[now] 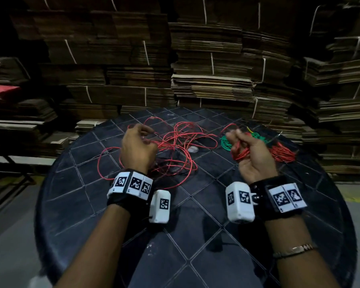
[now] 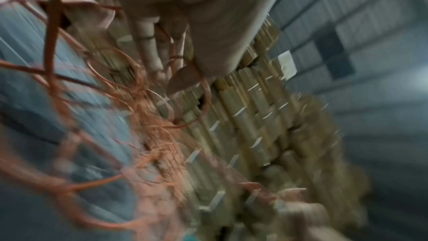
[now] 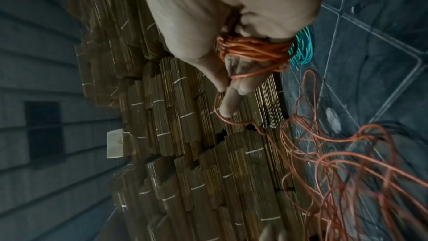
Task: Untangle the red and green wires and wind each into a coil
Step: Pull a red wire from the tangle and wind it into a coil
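Red wire (image 1: pixel 176 142) mid-winding: right hand (image 1: pixel 250 156) grips red coil (image 3: pixel 252 50); left hand (image 1: pixel 136 146) pinches loose strand. Next: feed slack, avoid snags.

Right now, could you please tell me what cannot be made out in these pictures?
- Left hand fingertips: head view shows its back; left wrist view is motion-blurred.
- Green wire coil: partly behind the right hand.
- Loose red wire tangle: ends lost among overlaps.
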Demonstrator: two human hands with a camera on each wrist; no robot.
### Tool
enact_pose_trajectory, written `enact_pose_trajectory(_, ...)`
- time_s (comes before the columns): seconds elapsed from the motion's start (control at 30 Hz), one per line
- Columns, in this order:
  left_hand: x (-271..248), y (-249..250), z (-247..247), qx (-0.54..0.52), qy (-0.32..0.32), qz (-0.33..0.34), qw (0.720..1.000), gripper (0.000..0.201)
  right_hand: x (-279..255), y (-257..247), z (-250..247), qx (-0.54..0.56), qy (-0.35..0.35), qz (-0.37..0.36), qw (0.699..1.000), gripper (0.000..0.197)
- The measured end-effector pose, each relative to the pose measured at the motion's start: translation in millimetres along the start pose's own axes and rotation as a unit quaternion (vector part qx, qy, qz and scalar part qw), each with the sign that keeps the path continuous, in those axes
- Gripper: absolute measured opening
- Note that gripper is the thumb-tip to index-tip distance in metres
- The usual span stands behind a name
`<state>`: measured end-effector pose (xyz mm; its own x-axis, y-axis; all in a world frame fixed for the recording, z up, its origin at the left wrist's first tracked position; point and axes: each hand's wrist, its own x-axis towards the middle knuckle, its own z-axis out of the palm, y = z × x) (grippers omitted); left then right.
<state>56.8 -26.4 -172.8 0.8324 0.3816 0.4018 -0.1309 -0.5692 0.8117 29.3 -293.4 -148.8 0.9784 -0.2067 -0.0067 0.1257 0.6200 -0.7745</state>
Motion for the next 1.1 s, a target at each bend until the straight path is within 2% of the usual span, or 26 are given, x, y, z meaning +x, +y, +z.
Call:
enact_pose_trajectory(0.1,-2.1,13.5,-2.8,-0.091,-0.07,0.017,0.993,0.038,0.9,10.6,5.3,-0.051,-0.009,0.03,0.998,0.008)
enact_pose_trajectory(0.23,-4.5,30.2,-23.2,-0.222,-0.056,0.013,0.973,0.016,0.7,12.5,6.7,-0.075,-0.013,0.033,0.997,0.008)
enact_pose_trajectory(0.3,-7.6,32.2,-28.9,-0.182,-0.059,0.005,0.982,0.012,0.7,12.3,5.8,-0.08,-0.014,0.031,0.996,0.009)
enact_pose_trajectory(0.4,-9.6,30.9,-31.4,-0.072,-0.025,0.023,0.997,0.016,1.6,10.6,4.4,-0.09,-0.009,0.034,0.995,0.009)
enact_pose_trajectory(0.5,-15.2,37.3,-25.2,-0.131,-0.05,0.037,0.989,0.011,0.9,7.3,4.3,-0.101,-0.021,0.045,0.994,0.011)
enact_pose_trajectory(0.57,-23.5,45.9,-15.1,-0.205,-0.129,0.01,0.97,0.014,-1.2,5.7,6.0,-0.104,-0.041,0.057,0.992,0.013)
enact_pose_trajectory(0.63,-34.0,53.6,-4.4,-0.279,-0.243,-0.059,0.927,0.03,-4.5,5.3,9.0,-0.111,-0.058,0.07,0.99,0.017)
enact_pose_trajectory(0.7,-41.2,55.9,7.1,-0.308,-0.341,-0.123,0.88,0.04,-8.7,7.4,12.6,-0.13,-0.071,0.071,0.986,0.018)
enact_pose_trajectory(0.77,-45.1,56.0,16.2,-0.316,-0.399,-0.152,0.847,0.042,-12.5,11.3,15.6,-0.137,-0.087,0.067,0.984,0.02)
enact_pose_trajectory(0.83,-46.8,55.3,23.6,-0.333,-0.424,-0.157,0.827,0.041,-15.8,15.8,18.8,-0.141,-0.112,0.069,0.981,0.021)
enact_pose_trajectory(0.9,-47.6,51.6,28.9,-0.358,-0.434,-0.138,0.815,0.038,-19.5,19.3,24.0,-0.144,-0.133,0.077,0.978,0.024)
enact_pose_trajectory(0.97,-46.1,47.4,32.7,-0.378,-0.427,-0.107,0.815,0.037,-22.3,21.6,28.3,-0.141,-0.151,0.091,0.974,0.025)
enact_pose_trajectory(1.07,-41.5,44.8,33.4,-0.415,-0.354,-0.112,0.831,0.027,-24.8,20.6,28.1,-0.168,-0.189,0.12,0.96,0.028)
enact_pose_trajectory(1.1,-39.9,44.1,31.9,-0.439,-0.331,-0.123,0.826,0.02,-26.0,19.7,27.2,-0.186,-0.212,0.134,0.95,0.031)
